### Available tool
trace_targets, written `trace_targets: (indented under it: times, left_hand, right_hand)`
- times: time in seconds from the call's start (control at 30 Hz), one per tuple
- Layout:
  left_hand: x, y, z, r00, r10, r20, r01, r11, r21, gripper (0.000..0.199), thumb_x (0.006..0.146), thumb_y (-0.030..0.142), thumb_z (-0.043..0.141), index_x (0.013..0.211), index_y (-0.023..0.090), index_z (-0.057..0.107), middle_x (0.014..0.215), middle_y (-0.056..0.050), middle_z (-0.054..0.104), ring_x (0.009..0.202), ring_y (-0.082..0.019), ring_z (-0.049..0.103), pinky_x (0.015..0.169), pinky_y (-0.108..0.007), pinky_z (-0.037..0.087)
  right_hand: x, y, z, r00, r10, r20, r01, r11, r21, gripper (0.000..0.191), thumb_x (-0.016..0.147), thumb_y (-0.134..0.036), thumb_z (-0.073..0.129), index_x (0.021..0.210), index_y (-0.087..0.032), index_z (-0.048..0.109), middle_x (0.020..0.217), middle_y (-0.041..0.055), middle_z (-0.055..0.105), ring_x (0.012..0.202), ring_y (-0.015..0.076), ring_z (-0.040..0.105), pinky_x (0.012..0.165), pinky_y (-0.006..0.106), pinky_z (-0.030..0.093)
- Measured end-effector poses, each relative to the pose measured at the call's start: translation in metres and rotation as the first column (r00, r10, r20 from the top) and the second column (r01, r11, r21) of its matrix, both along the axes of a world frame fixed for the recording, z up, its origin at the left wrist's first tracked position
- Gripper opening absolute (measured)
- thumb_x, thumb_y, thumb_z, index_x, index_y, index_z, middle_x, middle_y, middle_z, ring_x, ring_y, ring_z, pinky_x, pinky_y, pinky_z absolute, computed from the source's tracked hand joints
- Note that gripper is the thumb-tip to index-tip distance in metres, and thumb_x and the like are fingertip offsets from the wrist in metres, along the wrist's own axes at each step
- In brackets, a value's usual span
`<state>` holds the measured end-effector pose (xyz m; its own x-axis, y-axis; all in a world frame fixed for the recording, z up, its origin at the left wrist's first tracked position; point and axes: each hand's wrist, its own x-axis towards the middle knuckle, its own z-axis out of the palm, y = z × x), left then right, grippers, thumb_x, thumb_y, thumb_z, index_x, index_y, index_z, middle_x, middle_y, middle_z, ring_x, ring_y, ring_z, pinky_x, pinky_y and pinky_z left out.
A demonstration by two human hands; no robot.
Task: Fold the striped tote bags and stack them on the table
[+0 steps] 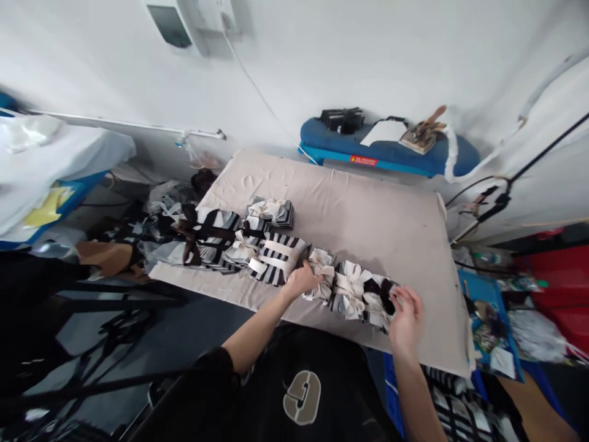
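Observation:
A row of tied fabric bundles in black, white and grey lies along the near side of the padded table (386, 221). My left hand (301, 280) rests at the middle of the row, its index finger stretched over a bundle with a cream tie (321, 270). Just left of it sits a striped bundle (278, 255) with cream bands. At the right end, my right hand (407, 313) has its thumb and curled fingers at the corner of a bundle with a dark tie (385, 294). Between the hands is another cream-tied bundle (350, 285).
More bundles (214, 230) are grouped at the table's left, one stack (270, 212) farther back. A blue ironing board (391, 147) along the wall carries an iron (421, 136). Striped pieces (460, 399) lie low at right; a white-covered table (64, 153) stands left.

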<state>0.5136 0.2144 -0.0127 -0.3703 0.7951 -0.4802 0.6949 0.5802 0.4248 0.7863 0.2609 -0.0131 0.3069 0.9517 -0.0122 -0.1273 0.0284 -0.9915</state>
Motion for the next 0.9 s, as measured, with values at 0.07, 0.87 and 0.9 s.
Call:
trace_targets:
  times: [0.07, 0.87, 0.9]
  left_hand:
    - [-0.017, -0.009, 0.016, 0.998, -0.07, 0.006, 0.068, 0.991, 0.115, 0.076, 0.092, 0.048, 0.061, 0.151, 0.006, 0.04, 0.131, -0.028, 0.068, 0.126, -0.038, 0.066, 0.102, -0.042, 0.049]
    - [-0.303, 0.144, 0.0, 0.585, -0.585, -0.562, 0.678, 0.732, -0.056, 0.109, 0.068, 0.046, 0.078, 0.159, 0.009, 0.03, 0.138, -0.028, 0.055, 0.128, -0.043, 0.052, 0.109, -0.051, 0.033]
    - [-0.301, 0.146, 0.002, 0.583, -0.577, -0.572, 0.677, 0.734, -0.051, 0.108, 0.069, 0.046, 0.077, 0.159, 0.009, 0.03, 0.137, -0.028, 0.055, 0.127, -0.043, 0.053, 0.108, -0.05, 0.035]
  right_hand:
    - [-0.005, 0.004, 0.005, 1.0, -0.025, -0.009, 0.025, 0.999, 0.026, 0.024, 0.082, -0.038, 0.069, 0.103, -0.024, 0.069, 0.095, -0.0003, 0.07, 0.095, 0.0177, 0.07, 0.1, 0.042, 0.054]
    - [-0.055, -0.038, 0.017, 0.949, -0.313, 0.034, 0.314, 0.95, -0.003, 0.029, 0.074, -0.032, 0.073, 0.1, -0.021, 0.07, 0.092, 0.0, 0.068, 0.087, 0.0171, 0.066, 0.091, 0.041, 0.055]
    - [-0.057, -0.038, 0.018, 0.949, -0.315, 0.027, 0.315, 0.949, -0.01, 0.029, 0.073, -0.033, 0.074, 0.1, -0.021, 0.07, 0.091, 0.0, 0.068, 0.086, 0.0167, 0.066, 0.09, 0.04, 0.056]
